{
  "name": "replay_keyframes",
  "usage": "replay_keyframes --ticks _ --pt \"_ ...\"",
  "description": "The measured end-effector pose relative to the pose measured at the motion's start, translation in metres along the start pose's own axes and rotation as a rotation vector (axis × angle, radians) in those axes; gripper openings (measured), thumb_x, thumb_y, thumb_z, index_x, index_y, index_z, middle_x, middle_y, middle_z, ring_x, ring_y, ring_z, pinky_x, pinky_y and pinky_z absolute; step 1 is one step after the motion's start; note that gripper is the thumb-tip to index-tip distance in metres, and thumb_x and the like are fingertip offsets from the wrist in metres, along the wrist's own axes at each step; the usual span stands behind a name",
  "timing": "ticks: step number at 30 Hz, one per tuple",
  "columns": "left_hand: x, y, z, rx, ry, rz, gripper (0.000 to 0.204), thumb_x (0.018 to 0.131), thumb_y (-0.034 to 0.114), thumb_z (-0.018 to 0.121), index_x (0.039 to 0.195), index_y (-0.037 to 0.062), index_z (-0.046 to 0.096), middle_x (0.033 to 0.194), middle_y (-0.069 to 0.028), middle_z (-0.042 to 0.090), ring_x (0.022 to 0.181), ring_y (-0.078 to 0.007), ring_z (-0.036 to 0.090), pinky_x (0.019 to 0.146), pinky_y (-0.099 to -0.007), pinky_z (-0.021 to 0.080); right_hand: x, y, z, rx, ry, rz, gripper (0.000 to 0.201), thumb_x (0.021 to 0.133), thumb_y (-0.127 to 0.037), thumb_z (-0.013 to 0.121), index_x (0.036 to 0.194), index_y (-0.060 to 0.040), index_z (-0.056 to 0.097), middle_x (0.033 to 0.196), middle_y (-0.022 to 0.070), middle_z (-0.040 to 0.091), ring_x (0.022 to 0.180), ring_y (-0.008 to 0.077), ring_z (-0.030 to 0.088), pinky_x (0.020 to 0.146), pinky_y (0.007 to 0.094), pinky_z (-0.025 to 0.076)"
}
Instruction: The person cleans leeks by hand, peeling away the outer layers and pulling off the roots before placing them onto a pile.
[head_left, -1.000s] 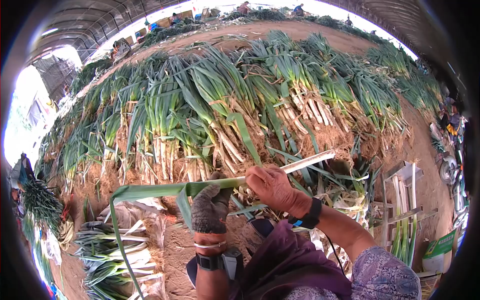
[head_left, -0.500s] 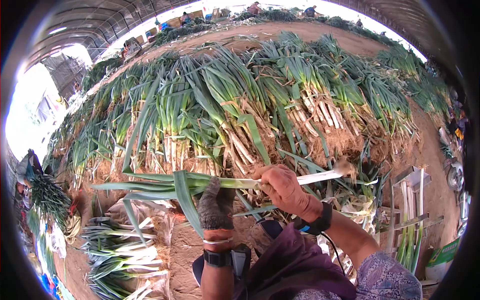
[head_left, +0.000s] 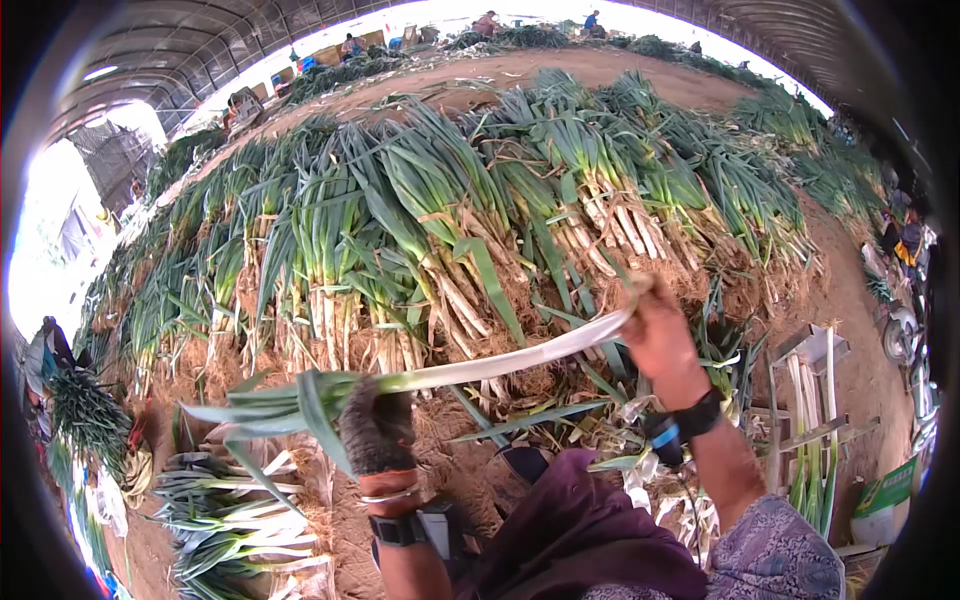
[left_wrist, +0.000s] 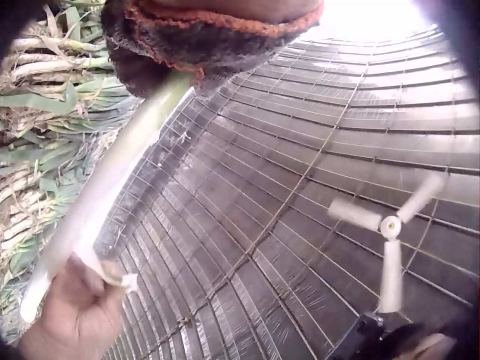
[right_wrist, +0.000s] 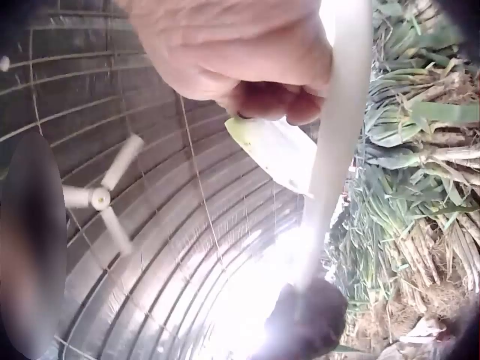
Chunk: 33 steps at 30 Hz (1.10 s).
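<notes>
Produce shed, arched roof (left_wrist: 300, 240), heaped leek bundles (head_left: 430, 185), dirt floor (head_left: 860, 300)

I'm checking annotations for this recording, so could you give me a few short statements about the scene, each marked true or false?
1. The left hand wears a dark glove. True.
2. The right hand is gloved too. False: it is bare.
3. The left hand grips the leek near its green leaves. True.
4. The leek in hand lies on the ground. False: it is held up between the two hands.
5. The overhead fan has five blades. False: it has three.
6. Each wrist bears a dark strap. True.
</notes>
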<state>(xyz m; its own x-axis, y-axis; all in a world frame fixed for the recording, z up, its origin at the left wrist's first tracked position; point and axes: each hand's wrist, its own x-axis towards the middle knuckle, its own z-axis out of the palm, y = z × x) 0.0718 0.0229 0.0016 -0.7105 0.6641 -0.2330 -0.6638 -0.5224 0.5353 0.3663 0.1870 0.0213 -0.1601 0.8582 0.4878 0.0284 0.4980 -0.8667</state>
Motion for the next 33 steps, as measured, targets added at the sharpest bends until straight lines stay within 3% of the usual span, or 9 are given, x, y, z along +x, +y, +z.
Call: replay_keyframes --ticks 5,7,9,10,13,15,18,22,33 --pt "0.018 0.046 -0.015 0.027 0.061 0.243 0.008 0.081 0.01 0.064 0.08 0.0047 0.057 0.072 -0.0047 0.06 0.064 -0.0177 0.059 0.058 -0.0301 0.054 -0.01 0.061 -0.204 -1.223 0.226 0.34 0.014 0.079 -0.012 0.062 0.083 -0.0043 0.051 0.072 0.0111 0.054 0.059 0.0247 0.054 0.054 0.0376 0.044" --pt "0.028 0.066 -0.029 -0.018 0.022 0.195 0.01 0.08 0.008 0.064 0.086 0.0037 0.057 0.078 -0.006 0.062 0.065 -0.0173 0.061 0.055 -0.0278 0.053 -0.044 0.108 -0.292 -1.271 0.291 0.006 0.013 0.079 -0.011 0.061 0.079 -0.0065 0.049 0.07 0.0084 0.052 0.055 0.0203 0.052 0.051 0.0353 0.044" --pt "0.027 0.07 -0.031 -0.037 -0.067 0.172 0.009 0.081 0.01 0.063 0.084 0.0035 0.058 0.08 -0.0074 0.063 0.073 -0.0197 0.061 0.064 -0.0358 0.054 -0.062 0.136 -0.319 0.383 0.78 0.29 0.018 0.077 -0.014 0.064 0.076 -0.0054 0.047 0.07 0.006 0.052 0.053 0.0181 0.052 0.049 0.0325 0.044" --pt "0.025 0.067 -0.028 -0.06 -0.041 0.16 0.009 0.08 0.011 0.063 0.082 0.0036 0.058 0.079 -0.0074 0.062 0.073 -0.0208 0.061 0.067 -0.0384 0.053 -0.07 0.145 -0.337 0.019 0.432 0.39 0.01 0.076 -0.012 0.064 0.083 -0.0112 0.057 0.073 -0.0035 0.056 0.061 0.008 0.053 0.052 0.0289 0.044" --pt "0.02 0.051 -0.014 -0.103 -0.051 0.132 0.012 0.078 0.014 0.064 0.078 0.0041 0.057 0.074 -0.0073 0.06 0.071 -0.0237 0.058 0.074 -0.0443 0.049 -0.076 0.122 -0.284 -0.695 0.114 0.66 0.008 0.075 -0.011 0.062 0.081 -0.0112 0.056 0.075 0.0009 0.059 0.064 0.0165 0.058 0.055 0.0328 0.046" --pt "0.039 0.041 -0.032 -0.103 -0.17 0.135 0.014 0.077 0.016 0.065 0.077 0.0048 0.056 0.071 -0.007 0.058 0.068 -0.025 0.055 0.077 -0.0457 0.047 -0.07 0.109 -0.25 -1.245 -0.121 -0.012 0.017 0.073 -0.016 0.065 0.084 -0.0058 0.056 0.081 0.0113 0.06 0.069 0.03 0.06 0.062 0.0401 0.047" --pt "0.021 0.033 -0.009 -0.221 -0.204 0.14 0.015 0.076 0.018 0.065 0.075 0.0065 0.055 0.064 -0.0034 0.052 0.06 -0.0213 0.05 0.071 -0.0408 0.046 -0.028 0.037 -0.162 -1.31 -0.271 0.335 0.026 0.076 -0.03 0.06 0.07 -0.0056 0.057 0.078 0.0154 0.059 0.077 0.0347 0.058 0.063 0.0433 0.046" --pt "0.013 0.032 0.007 -0.267 -0.298 0.178 0.016 0.081 0.022 0.062 0.08 0.0078 0.054 0.066 -0.0005 0.05 0.058 -0.0157 0.048 0.064 -0.0363 0.044 -0.002 -0.015 -0.072 -0.921 -0.201 -0.41 0.01 0.082 -0.017 0.056 0.079 -0.0078 0.06 0.074 0.0076 0.061 0.068 0.029 0.06 0.06 0.0396 0.048" --pt "-0.001 0.053 0.015 -0.345 -0.647 0.156 0.025 0.077 0.004 0.056 0.102 -0.0007 0.053 0.064 0.002 0.041 0.054 -0.0106 0.042 0.061 -0.0301 0.039 0.003 -0.093 0.067 -0.724 -0.64 -0.682 0.011 0.078 -0.024 0.064 0.082 -0.0145 0.063 0.07 -0.001 0.056 0.066 0.0177 0.056 0.064 0.0318 0.04"
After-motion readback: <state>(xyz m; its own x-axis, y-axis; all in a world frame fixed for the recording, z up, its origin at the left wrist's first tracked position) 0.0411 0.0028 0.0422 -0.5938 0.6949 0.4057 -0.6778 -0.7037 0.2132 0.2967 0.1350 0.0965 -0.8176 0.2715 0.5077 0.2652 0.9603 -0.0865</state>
